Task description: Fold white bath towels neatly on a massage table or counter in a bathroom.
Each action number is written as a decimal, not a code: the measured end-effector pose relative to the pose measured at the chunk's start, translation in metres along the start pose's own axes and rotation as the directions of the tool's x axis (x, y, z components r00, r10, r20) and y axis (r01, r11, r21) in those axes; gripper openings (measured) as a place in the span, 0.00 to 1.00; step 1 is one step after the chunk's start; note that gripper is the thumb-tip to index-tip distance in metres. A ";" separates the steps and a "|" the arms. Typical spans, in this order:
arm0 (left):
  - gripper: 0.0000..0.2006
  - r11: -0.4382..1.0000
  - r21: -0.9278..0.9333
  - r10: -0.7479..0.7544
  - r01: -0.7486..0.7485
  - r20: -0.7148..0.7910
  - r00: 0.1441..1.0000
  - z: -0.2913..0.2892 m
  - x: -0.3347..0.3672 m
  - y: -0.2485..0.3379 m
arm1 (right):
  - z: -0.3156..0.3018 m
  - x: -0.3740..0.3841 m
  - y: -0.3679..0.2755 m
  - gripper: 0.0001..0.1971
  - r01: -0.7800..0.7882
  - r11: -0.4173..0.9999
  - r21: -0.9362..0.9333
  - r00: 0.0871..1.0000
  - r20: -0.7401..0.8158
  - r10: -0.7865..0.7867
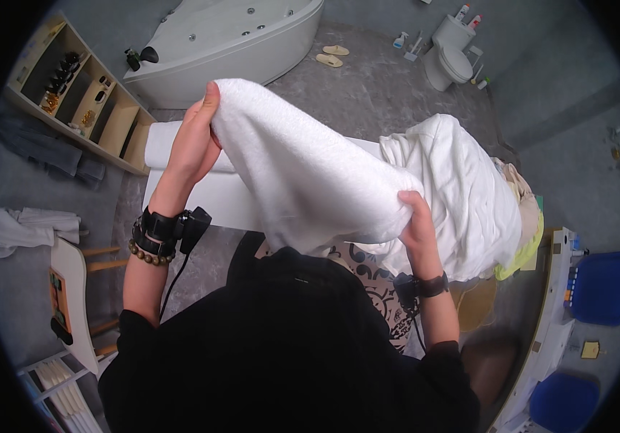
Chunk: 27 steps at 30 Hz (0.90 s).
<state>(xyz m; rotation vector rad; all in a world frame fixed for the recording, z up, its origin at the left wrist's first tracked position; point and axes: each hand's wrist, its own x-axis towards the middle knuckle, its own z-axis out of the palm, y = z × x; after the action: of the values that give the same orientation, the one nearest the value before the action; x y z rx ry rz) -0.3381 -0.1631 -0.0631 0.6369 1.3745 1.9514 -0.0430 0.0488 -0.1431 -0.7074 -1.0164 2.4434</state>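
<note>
Over the near edge of the worktop (230,203), a white towel (310,159) is being pinched by the left hand (194,141) and right hand (418,224), each grip closed on cloth; even tension is seemingly being called for.

A plain white towel (295,148), soft and fleecy in texture, hangs in mid-air before us, drawn out between our left grip (196,141) and our right grip (418,222); its upper edge slopes down from left to right, its middle sags in loose, shadowed folds, and its lower part droops toward us
</note>
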 end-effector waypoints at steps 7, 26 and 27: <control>0.31 0.986 0.122 -0.109 0.112 -0.036 0.993 0.001 0.000 -0.003 | 0.000 -0.005 0.005 0.28 -0.020 0.988 0.153 0.974 0.227 -0.016; 0.28 0.939 0.342 0.058 -0.037 -0.050 0.997 -0.009 -0.002 -0.015 | -0.021 0.006 0.014 0.23 0.337 0.840 -0.426 0.923 -0.024 -0.383; 0.28 0.938 0.343 0.058 -0.038 -0.048 0.997 -0.011 -0.001 -0.017 | -0.027 0.009 0.016 0.22 0.332 0.866 -0.374 0.930 -0.023 -0.366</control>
<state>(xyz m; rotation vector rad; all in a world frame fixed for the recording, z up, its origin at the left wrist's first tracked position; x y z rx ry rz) -0.3416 -0.1672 -0.0827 0.7845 1.7715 1.7920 -0.0368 0.0573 -0.1741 -0.6727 -1.4417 1.9126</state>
